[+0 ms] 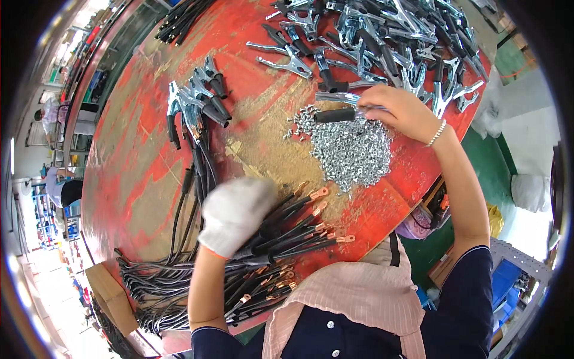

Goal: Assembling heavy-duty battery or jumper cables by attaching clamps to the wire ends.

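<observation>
My right hand [402,112], bare and wearing a bracelet, closes on a metal spring clamp [335,115] with black grip sleeves. It holds this clamp over the pile of small metal fasteners [353,152]. My left hand [238,209], in a white glove, is smeared by motion, and its fingers cannot be made out. It is above the black cables with copper ring lugs [299,230]. Left of the fasteners lie several clamps [194,102] joined to black cables. The large heap of loose clamps [376,42] spreads beyond my right hand.
A worn red tabletop [137,149] carries everything. Long black cables [155,278] lie bundled at its near left, beside a cardboard box [111,297]. More black cables [182,21] lie at the far edge. People [63,188] are in the background at left.
</observation>
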`<state>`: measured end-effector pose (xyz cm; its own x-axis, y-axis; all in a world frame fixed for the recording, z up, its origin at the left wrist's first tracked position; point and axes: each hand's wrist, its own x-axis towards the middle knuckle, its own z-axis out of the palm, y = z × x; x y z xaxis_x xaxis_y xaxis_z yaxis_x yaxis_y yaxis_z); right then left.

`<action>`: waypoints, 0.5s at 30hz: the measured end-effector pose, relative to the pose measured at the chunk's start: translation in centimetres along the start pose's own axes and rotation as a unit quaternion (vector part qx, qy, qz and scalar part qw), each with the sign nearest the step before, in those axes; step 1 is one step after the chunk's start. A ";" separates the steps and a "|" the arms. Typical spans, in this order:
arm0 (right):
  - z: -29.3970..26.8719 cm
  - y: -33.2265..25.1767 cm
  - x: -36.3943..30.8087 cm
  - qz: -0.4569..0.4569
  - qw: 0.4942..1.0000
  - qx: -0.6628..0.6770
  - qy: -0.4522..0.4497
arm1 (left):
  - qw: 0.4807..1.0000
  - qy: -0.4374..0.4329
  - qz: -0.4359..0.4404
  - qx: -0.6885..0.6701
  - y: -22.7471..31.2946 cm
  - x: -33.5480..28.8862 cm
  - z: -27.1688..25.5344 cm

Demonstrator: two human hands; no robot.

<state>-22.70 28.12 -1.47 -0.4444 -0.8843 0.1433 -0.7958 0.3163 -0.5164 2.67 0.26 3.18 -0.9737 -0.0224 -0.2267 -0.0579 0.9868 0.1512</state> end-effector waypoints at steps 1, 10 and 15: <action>-0.7 -0.4 -0.2 0.024 0.996 0.079 -0.024 | 0.998 -0.028 0.034 -0.048 1.4 -0.2 0.6; 1.5 -4.5 -4.2 0.144 0.803 0.562 0.136 | 0.994 0.049 0.098 0.031 4.6 0.5 3.6; 5.8 -6.6 -6.8 0.132 0.619 0.723 0.277 | 0.957 0.068 0.053 -0.277 0.8 1.5 2.1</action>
<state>-12.04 30.07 -3.88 -0.8723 -0.4868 -0.0459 0.3560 -0.5680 -0.7421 1.62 1.36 0.90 -0.9981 0.0154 -0.0592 -0.0277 0.7494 0.6615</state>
